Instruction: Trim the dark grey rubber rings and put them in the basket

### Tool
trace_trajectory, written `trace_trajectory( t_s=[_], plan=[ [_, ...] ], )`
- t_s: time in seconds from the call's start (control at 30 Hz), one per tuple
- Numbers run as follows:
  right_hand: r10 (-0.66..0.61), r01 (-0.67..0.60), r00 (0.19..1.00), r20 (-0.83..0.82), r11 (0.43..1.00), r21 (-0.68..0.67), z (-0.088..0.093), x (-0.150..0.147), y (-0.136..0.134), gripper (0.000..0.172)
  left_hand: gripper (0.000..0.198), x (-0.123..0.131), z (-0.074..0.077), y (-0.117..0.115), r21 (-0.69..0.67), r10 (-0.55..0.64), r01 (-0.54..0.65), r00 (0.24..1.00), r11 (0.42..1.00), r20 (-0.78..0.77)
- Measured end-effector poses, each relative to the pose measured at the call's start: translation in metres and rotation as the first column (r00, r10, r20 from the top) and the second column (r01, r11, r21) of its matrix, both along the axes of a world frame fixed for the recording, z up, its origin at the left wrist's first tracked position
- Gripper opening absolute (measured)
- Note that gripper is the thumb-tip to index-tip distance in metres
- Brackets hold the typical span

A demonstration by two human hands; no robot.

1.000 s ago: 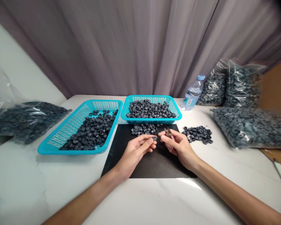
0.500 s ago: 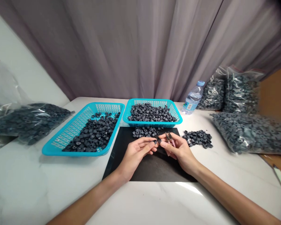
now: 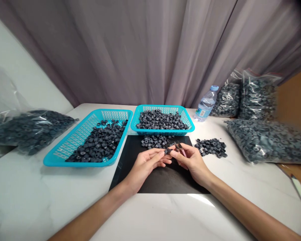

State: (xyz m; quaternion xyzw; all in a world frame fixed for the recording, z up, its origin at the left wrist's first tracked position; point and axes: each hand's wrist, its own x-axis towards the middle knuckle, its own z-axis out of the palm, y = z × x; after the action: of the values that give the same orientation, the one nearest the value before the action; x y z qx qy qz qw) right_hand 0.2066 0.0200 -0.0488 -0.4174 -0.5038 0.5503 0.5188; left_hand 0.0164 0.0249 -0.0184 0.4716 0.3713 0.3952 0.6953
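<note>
My left hand (image 3: 146, 164) pinches a small dark grey ring-shaped part (image 3: 167, 151) between thumb and fingertips over a black mat (image 3: 140, 182). Opposite it, my right hand (image 3: 192, 160) grips small snips with pink handles (image 3: 180, 147), the blades pointing up and left, close to the part. The two hands meet at the fingertips. A small heap of the same parts (image 3: 154, 141) lies on the mat's far edge, just beyond the hands.
Two turquoise baskets, a left basket (image 3: 62, 147) and a far basket (image 3: 188, 121), hold many dark parts. A loose pile of parts (image 3: 211, 147) sits right of the mat. Clear bags of parts lie at left (image 3: 27, 127) and right (image 3: 268, 140). A water bottle (image 3: 206, 103) stands behind.
The hands have closed together, so the snips and the pinched part now meet. The view has shifted slightly.
</note>
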Motion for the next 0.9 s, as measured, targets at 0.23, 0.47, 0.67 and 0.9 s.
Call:
trace_trajectory(
  t_s=[0.23,0.47,0.67,0.9],
  plan=[
    [-0.032,0.032,0.999,-0.017,0.999,-0.010,0.003,-0.001,-0.001,0.036,0.025,0.000,-0.002,0.001,-0.068,-0.026,0.028,0.999,0.997,0.018],
    [-0.026,0.025,1.000,-0.018,0.999,-0.037,0.005,0.000,0.001,0.037,0.017,-0.003,-0.006,0.002,-0.185,-0.041,0.055,0.996,0.981,0.079],
    [-0.019,0.019,1.000,-0.009,1.000,0.002,0.003,0.001,0.000,0.031,0.014,-0.004,-0.007,0.005,-0.261,-0.022,0.050,0.994,0.964,0.107],
    [0.001,0.000,1.000,-0.017,1.000,0.014,0.001,0.003,0.000,0.035,0.013,-0.005,-0.012,0.005,-0.257,-0.010,0.035,0.995,0.966,0.098]
  ],
)
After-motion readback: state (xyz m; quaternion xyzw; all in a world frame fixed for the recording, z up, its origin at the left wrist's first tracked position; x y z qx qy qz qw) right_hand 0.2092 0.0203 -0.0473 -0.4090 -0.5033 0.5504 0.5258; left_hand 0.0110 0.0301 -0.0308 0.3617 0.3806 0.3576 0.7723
